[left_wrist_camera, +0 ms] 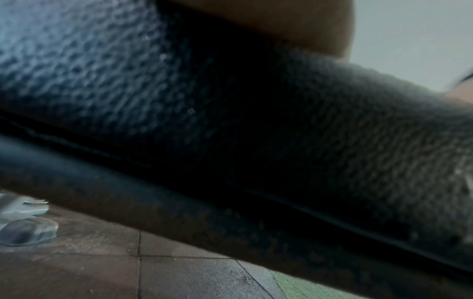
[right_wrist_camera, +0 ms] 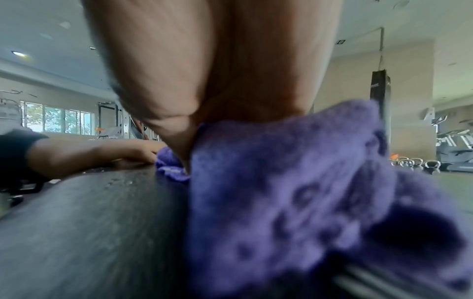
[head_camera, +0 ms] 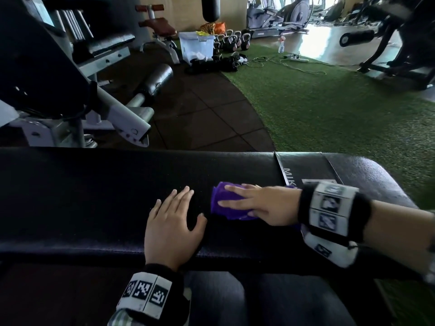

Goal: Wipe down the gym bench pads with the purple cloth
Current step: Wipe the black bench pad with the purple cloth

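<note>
A long black bench pad (head_camera: 94,196) runs across the head view in front of me. The purple cloth (head_camera: 226,203) lies bunched on it, right of centre. My right hand (head_camera: 254,204) lies flat on the cloth with straight fingers pointing left, pressing it to the pad. My left hand (head_camera: 171,220) rests palm down on the bare pad just left of the cloth, fingers spread. In the right wrist view the cloth (right_wrist_camera: 294,192) fills the lower right under the palm (right_wrist_camera: 204,70), with the left hand (right_wrist_camera: 102,151) beyond. The left wrist view shows only the pad's textured edge (left_wrist_camera: 256,121).
Beyond the bench are dark rubber floor tiles (head_camera: 200,109) and green turf (head_camera: 329,109). A weight machine (head_camera: 58,78) stands at the left. Farther back sit a clear plastic bin (head_camera: 196,47), kettlebells (head_camera: 233,40), a spray bottle (head_camera: 281,44) and cables on the floor.
</note>
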Demonstrator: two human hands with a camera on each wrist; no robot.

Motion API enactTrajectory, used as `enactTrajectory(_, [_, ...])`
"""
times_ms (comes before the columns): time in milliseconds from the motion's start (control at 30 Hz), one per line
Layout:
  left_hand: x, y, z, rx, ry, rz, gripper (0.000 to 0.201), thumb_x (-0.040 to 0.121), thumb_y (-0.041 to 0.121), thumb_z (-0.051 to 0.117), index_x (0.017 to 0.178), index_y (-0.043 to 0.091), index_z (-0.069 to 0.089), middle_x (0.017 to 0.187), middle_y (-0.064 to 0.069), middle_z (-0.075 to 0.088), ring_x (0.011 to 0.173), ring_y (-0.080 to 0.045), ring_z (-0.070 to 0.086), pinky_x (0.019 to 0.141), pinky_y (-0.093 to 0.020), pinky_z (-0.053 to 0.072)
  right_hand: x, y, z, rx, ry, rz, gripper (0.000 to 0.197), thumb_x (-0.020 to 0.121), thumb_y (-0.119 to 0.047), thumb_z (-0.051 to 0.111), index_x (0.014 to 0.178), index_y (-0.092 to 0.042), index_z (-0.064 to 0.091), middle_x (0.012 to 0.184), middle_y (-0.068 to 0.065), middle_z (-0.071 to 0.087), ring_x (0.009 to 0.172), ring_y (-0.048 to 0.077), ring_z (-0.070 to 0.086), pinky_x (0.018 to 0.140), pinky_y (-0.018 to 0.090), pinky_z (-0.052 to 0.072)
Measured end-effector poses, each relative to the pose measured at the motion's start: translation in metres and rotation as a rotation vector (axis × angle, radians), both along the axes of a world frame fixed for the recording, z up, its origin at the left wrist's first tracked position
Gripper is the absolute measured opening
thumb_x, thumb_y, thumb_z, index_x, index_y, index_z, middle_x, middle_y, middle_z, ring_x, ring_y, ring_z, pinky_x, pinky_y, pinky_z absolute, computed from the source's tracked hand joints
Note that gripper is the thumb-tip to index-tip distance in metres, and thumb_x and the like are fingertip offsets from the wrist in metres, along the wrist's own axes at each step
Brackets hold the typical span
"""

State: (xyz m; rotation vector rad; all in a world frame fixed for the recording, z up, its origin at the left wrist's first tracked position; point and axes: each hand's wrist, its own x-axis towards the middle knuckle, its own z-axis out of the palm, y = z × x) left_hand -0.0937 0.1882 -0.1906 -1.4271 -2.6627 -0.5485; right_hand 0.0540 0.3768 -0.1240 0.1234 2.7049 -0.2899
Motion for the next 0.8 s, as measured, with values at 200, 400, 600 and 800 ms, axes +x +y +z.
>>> enactTrajectory(200, [0.0, 0.002, 0.0, 0.017, -0.018, 0.018, 0.075, 0.08, 0.06, 0.019, 0.146, 0.029, 0.038, 0.152, 0.017, 0.032, 0.144, -0.001, 0.017, 0.12, -0.032, 0.01, 0.025, 0.042, 0.013, 0.005, -0.047, -0.139, 0.069, 0.098, -0.008, 0.038, 0.142, -0.044, -0.001, 0.156, -0.007, -0.011, 0.144, 0.023, 0.003, 0.117, 0.033, 0.004])
enactTrajectory(400, [0.0, 0.002, 0.003, 0.004, -0.008, 0.015, 0.078, 0.078, 0.062, 0.015, 0.146, 0.031, 0.037, 0.153, 0.018, 0.031, 0.144, -0.001, 0.017, 0.118, -0.032, 0.01, -0.035, 0.036, 0.004, 0.195, -0.012, -0.198, 0.066, 0.098, -0.014, 0.035, 0.147, -0.036, -0.004, 0.157, 0.004, -0.012, 0.141, 0.034, 0.015, 0.115, 0.037, 0.016])
enactTrajectory(600, [-0.004, -0.001, 0.0, 0.089, -0.058, -0.018, 0.073, 0.079, 0.059, 0.018, 0.141, 0.028, 0.045, 0.15, 0.017, 0.036, 0.142, 0.0, 0.021, 0.117, -0.028, 0.007, 0.008, -0.011, -0.008, 0.056, 0.079, -0.073, 0.063, 0.099, -0.015, 0.033, 0.144, -0.044, 0.001, 0.157, -0.004, -0.009, 0.144, 0.025, 0.004, 0.118, 0.038, 0.009])
enactTrajectory(800, [-0.018, -0.023, 0.003, 0.097, -0.037, -0.074, 0.061, 0.085, 0.057, 0.023, 0.131, 0.034, 0.055, 0.143, 0.017, 0.047, 0.138, -0.001, 0.032, 0.117, -0.032, 0.014, 0.095, -0.029, -0.01, 0.044, 0.262, -0.225, 0.054, 0.096, -0.039, 0.026, 0.137, -0.061, -0.001, 0.154, -0.02, 0.001, 0.141, 0.006, 0.015, 0.115, 0.021, 0.014])
